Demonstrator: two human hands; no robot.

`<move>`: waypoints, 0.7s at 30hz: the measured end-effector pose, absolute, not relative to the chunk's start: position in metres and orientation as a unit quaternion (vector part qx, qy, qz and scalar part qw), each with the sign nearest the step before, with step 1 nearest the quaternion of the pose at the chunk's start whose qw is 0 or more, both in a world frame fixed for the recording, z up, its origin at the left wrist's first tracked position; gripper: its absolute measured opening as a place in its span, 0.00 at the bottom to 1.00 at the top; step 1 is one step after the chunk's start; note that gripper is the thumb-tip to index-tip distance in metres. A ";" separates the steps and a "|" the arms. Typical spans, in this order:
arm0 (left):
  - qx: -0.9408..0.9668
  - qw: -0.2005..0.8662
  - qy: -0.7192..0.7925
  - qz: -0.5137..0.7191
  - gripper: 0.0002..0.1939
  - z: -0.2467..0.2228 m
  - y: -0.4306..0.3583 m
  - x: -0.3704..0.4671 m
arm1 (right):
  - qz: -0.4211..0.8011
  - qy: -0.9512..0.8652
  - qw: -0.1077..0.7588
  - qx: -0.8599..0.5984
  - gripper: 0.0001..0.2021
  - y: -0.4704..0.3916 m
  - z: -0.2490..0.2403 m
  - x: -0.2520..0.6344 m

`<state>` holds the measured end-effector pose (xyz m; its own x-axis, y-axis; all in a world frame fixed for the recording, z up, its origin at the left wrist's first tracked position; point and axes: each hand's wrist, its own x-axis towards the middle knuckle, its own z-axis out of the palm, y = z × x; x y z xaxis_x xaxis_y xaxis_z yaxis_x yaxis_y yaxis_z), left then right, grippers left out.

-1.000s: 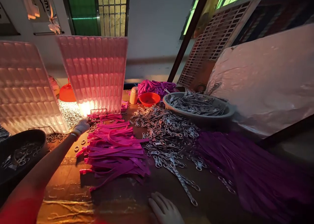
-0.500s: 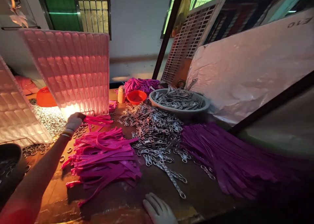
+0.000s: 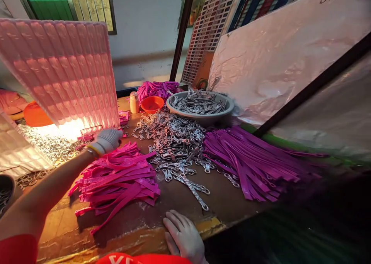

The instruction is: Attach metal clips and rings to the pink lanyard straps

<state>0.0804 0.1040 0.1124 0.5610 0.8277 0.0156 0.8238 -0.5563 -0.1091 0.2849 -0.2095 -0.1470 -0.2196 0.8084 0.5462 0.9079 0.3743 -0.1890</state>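
Observation:
My left hand (image 3: pixel 108 141), in a pale glove, hovers at the back edge of a pile of bright pink straps (image 3: pixel 118 179). Its fingers are bent and blurred, and what they hold, if anything, is hidden. My right hand (image 3: pixel 185 233), gloved too, lies on the front edge of the brown table (image 3: pixel 139 221) with its fingers stretched out and nothing in them. Between the hands and the grey basin (image 3: pixel 199 117) spreads a heap of metal chain pieces (image 3: pixel 179 140). Purple straps (image 3: pixel 249 159) lie to the right of the heap.
A tilted ribbed translucent panel (image 3: pixel 69 71) stands behind my left hand, with metal rings (image 3: pixel 55 144) beside it. An orange bowl (image 3: pixel 152 104), a small bottle (image 3: pixel 134 102) and more purple straps (image 3: pixel 156 88) are at the back. A dark diagonal bar (image 3: pixel 313 86) crosses the right side.
My left hand has moved right from the panel's lower edge to the back of the pink pile. The view has shifted, and more of my right hand shows.

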 end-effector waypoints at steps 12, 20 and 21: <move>-0.925 -0.094 -0.360 -0.075 0.17 0.025 0.091 0.048 | -0.072 -0.749 0.332 -0.569 0.15 -0.208 -0.144 0.277; -0.925 -0.170 -0.301 -0.156 0.15 0.013 0.078 -0.012 | -0.060 -0.746 0.331 -0.575 0.15 -0.210 -0.135 0.274; -0.926 -0.168 -0.302 -0.150 0.14 0.012 0.079 -0.013 | -0.062 -0.745 0.330 -0.576 0.15 -0.210 -0.134 0.274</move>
<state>-0.0129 0.0790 0.0116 0.7725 0.6104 0.1754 0.5096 -0.7605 0.4025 0.2738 -0.2100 -0.1337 -0.1180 0.8172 0.5642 0.8997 0.3284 -0.2875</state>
